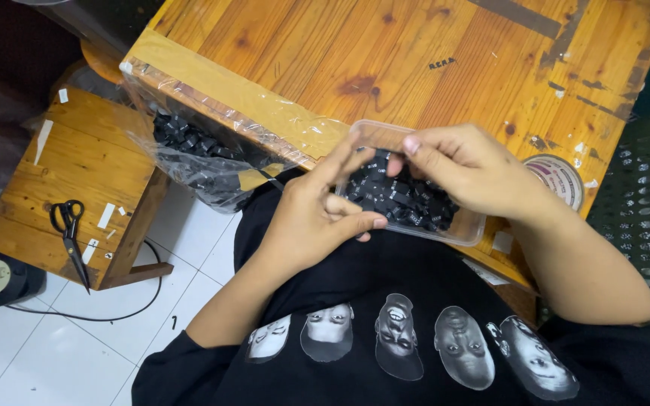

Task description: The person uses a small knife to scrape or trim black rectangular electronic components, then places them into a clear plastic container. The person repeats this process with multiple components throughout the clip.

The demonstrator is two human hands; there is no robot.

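L hand (311, 218) braces the clear plastic tray (466, 229) of small black parts (404, 199) at the tabletop (415, 53) edge over the lap, thumb & fingers curled, w/ R hand (464, 169) pinching into the pile, prob. to steady picking.

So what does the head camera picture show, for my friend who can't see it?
Two bare hands reach into a clear plastic tray full of small black labels at the edge of a wooden table; the left hand and right hand pinch at them. A plastic bag of more black pieces hangs nearby, and scissors lie on a stool.
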